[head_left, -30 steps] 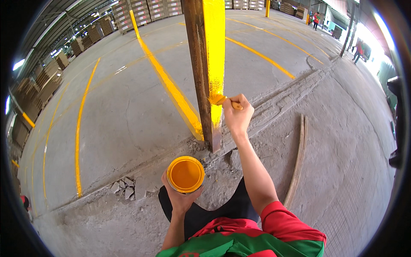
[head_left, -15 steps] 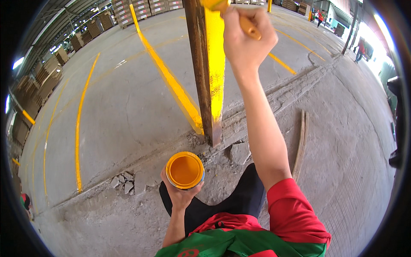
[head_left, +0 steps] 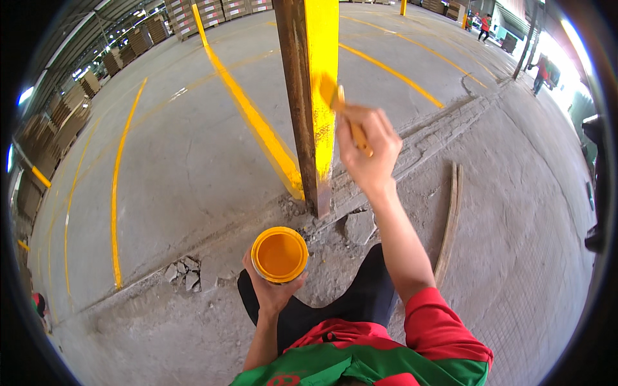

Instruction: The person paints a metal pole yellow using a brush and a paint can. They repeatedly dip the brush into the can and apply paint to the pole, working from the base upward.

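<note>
Far left: stacks of brown material (head_left: 67, 119) along the warehouse edge, then a thin yellow floor line (head_left: 116, 193). Broken concrete pieces (head_left: 185, 275) lie in a heap near the floor joint. Next, a wider yellow floor line (head_left: 254, 125) runs up to the foot of the post. Left hand (head_left: 269, 291) is wrapped around a can (head_left: 256, 256), gripping it from below and the sides; can is open at the top, orange-yellow paint (head_left: 279, 255) inside, held above the person's dark-trousered legs. Post (head_left: 322, 38) stands upright beyond the can: left face dark, rusty; right face yellow, bare-looking near the foot. Brush (head_left: 356, 132) is at the yellow face, about mid-height in view; bristles blurred, cannot tell if touching. Flat concrete chunk (head_left: 360, 228) sits right of the post's foot. Right hand (head_left: 372, 147) is closed on the brush handle. Wooden strip (head_left: 449, 215) lies on the floor farther right.
</note>
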### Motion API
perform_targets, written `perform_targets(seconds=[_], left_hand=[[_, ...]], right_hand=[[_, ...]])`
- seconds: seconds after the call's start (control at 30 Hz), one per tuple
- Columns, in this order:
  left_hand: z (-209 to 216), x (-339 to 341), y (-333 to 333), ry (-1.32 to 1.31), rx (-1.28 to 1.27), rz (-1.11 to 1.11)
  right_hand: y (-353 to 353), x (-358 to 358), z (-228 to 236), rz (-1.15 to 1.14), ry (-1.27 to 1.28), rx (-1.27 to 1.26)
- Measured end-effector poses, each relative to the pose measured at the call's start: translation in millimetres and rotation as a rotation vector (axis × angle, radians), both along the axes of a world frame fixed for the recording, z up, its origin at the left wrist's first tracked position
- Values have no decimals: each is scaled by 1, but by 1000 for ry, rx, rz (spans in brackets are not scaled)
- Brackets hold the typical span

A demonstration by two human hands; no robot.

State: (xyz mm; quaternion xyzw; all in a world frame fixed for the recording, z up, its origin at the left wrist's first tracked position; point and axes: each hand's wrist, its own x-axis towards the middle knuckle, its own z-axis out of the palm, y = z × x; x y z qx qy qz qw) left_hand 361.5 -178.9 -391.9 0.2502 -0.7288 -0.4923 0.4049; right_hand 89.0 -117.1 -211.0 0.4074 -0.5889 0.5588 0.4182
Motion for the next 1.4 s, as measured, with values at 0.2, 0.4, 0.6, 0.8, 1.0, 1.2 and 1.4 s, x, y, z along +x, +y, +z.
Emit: perform_targets(seconds=[0.2,0.4,0.6,0.8,1.0,1.2,1.4], left_hand=[[-4,-1,5,107,79,-69],[2,3,4,-91,-53,24],[0,3,3,-65,-73,24],[-8,2,12,1,198,-54],[-15,0,4,-29,-133,2],[-18,2,6,-54,-19,7],[-13,5,6,-19,19,-17]], right_hand=[[-29,-32,48,33,296,-184],[-19,-28,-36,75,94,42],[6,-10,-45,97,-50,334],[-22,-34,60,29,300,-147],[-48,-32,41,141,132,-134],[-26,-11,-80,184,-183,16],[0,-19,-48,48,-335,-115]])
